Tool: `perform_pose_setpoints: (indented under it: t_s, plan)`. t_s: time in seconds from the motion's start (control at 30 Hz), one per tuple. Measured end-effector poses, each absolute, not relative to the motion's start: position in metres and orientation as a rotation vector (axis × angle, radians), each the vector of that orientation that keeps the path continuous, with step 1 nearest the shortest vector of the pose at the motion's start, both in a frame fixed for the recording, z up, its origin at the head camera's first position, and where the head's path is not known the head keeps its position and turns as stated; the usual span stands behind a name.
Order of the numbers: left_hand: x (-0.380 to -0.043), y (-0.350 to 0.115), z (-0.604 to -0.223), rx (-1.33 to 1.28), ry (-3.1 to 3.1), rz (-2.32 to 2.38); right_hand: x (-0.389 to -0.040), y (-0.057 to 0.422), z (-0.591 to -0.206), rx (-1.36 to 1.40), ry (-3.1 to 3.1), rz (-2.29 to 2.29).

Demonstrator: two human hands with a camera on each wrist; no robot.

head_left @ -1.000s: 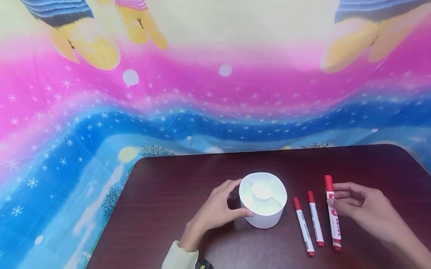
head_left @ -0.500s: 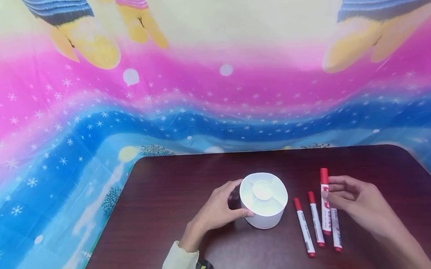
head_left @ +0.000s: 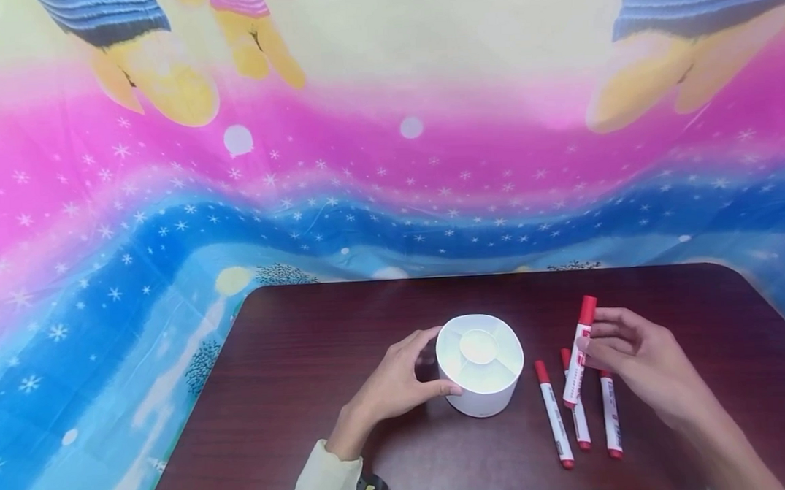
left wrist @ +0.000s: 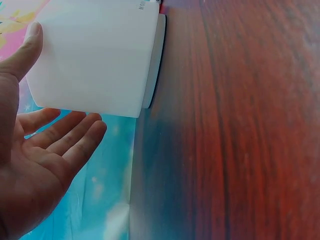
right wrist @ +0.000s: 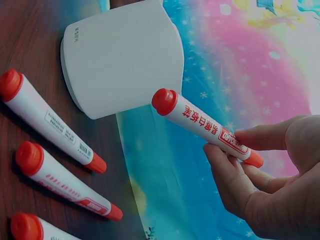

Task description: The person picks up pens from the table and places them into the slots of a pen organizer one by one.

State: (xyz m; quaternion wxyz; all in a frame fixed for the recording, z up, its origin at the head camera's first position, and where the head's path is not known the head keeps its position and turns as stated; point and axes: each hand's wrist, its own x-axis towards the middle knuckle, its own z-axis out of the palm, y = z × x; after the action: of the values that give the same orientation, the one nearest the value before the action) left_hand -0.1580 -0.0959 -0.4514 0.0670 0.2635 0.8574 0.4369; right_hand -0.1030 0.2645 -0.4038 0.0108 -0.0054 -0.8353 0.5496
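Note:
A white round pen holder (head_left: 482, 405) with inner compartments stands upright on the table. My left hand (head_left: 398, 376) holds its left side, thumb on the near wall and fingers behind; in the left wrist view the thumb and fingertips lie against the white wall (left wrist: 95, 60). Between thumb and fingertips, my right hand (head_left: 648, 365) pinches a red-capped whiteboard marker (head_left: 575, 377), near its cap end. This marker is raised and tilted, its lower end leaning toward the holder. In the right wrist view, the held marker's red end (right wrist: 164, 101) overlaps the holder's edge.
Three more red-capped markers lie side by side right of the holder: a left one (head_left: 555, 420), a middle one (head_left: 583, 434) partly hidden by the held marker, and a right one (head_left: 611, 418). The dark wooden table (head_left: 317, 321) ends at a colourful cloth backdrop (head_left: 361, 129).
My right hand has lifted the marker off the row and carried it up and left, tilting it. The right-hand marker underneath has come into view. My left hand and the pen holder stay put.

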Motion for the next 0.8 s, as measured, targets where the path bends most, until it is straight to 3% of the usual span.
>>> perform_pose_setpoints:
  t_s: [0.8]
  plan:
    - [-0.156, -0.097, -0.449, 0.788, 2.604, 1.280, -0.115, 0.238, -0.390, 0.046, -2.512, 1.800]
